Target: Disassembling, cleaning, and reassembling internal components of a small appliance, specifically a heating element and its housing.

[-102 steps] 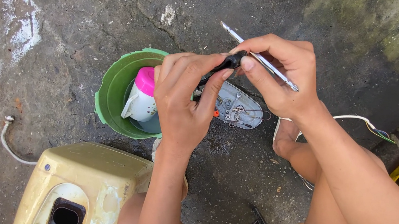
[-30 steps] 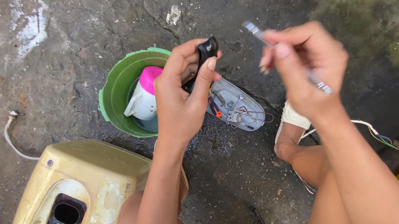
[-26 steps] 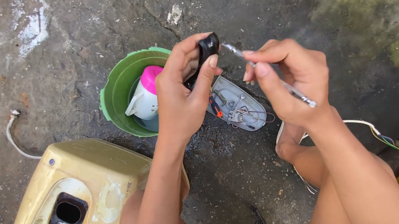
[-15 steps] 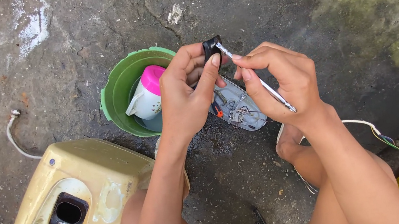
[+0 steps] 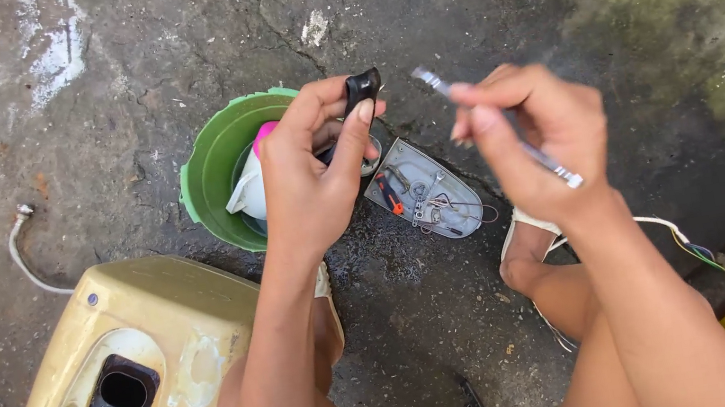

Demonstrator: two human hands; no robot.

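My left hand (image 5: 306, 178) pinches one small black glossy part (image 5: 360, 89) at twelve o'clock. My right hand (image 5: 534, 135) grips one thin metal tool (image 5: 505, 130), tip just beside it. One green bucket (image 5: 205, 174) sits below at nine o'clock.

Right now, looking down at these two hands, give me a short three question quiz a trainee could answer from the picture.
1. True or false: the left hand holds a small black part.
2. What does the right hand hold? A) slim metal tool B) hammer C) yellow sponge
3. Fill in: the pink-capped white bottle sits in the green ____.

Key: 1 true; 2 A; 3 bucket
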